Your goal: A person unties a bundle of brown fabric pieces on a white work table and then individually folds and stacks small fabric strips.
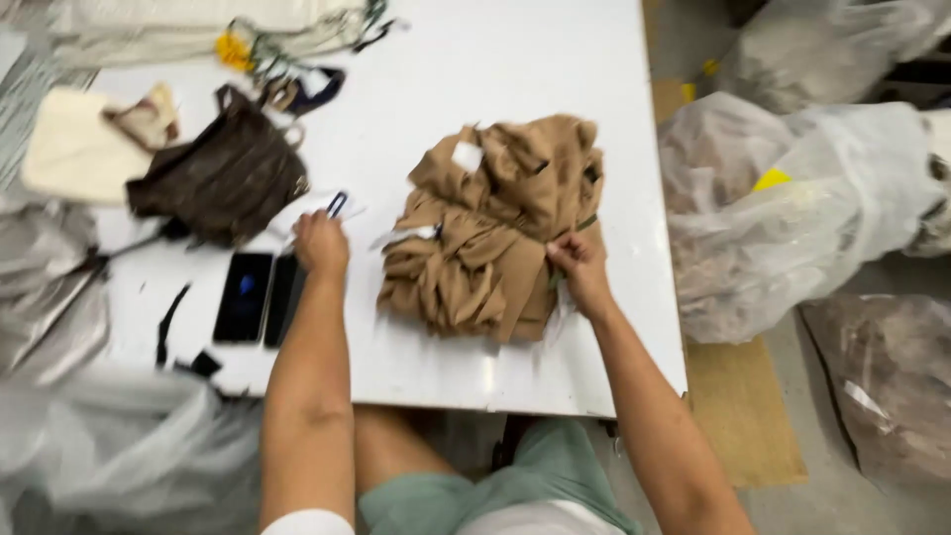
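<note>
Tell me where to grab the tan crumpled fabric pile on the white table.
Probably pinch the tan crumpled fabric pile at its right edge, coming from the right, where the right hand already has its fingers on a loose fold; its near edge lies flatter on the white table.

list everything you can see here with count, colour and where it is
white table: one, white, centre
pile of tan folded fabric pieces: one pile, tan, middle of table, a white tag on top
dark brown pleated cloth bag: one, brown, left part of table
black phones: two, black, side by side near the front-left edge
cream cloth piece: one, cream, far left
clear plastic sacks: several, translucent, on the floor at right
left hand: one, on a small dark tool with looped handles, scissors perhaps
right hand: one, pinching the tan pile's right edge
</note>
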